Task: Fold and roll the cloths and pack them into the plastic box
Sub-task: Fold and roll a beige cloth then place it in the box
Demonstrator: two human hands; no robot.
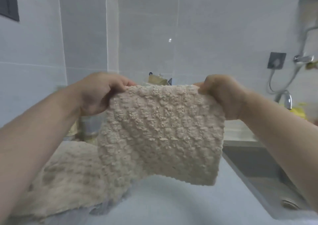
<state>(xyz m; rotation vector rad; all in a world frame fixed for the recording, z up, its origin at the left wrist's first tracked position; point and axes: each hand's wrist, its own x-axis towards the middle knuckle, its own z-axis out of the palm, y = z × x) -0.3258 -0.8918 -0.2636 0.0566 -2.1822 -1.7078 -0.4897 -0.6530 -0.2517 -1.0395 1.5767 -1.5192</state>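
A beige, nubby cloth (161,131) hangs in the air in front of me, stretched between both hands. My left hand (98,94) pinches its top left corner, and my right hand (222,95) pinches the top right corner. The cloth's lower edge dangles just above the pale countertop (172,204). More beige cloth (68,178) of the same texture lies spread on the counter at the lower left, partly hidden behind the hanging one. A clear plastic container (89,128) shows behind my left wrist, mostly hidden.
A steel sink (268,178) with a drain (290,204) lies at the right, a chrome tap (287,99) behind it. Yellow items (299,109) sit by the tap. A grey tiled wall, a wall socket (276,60) and a hose stand at the back.
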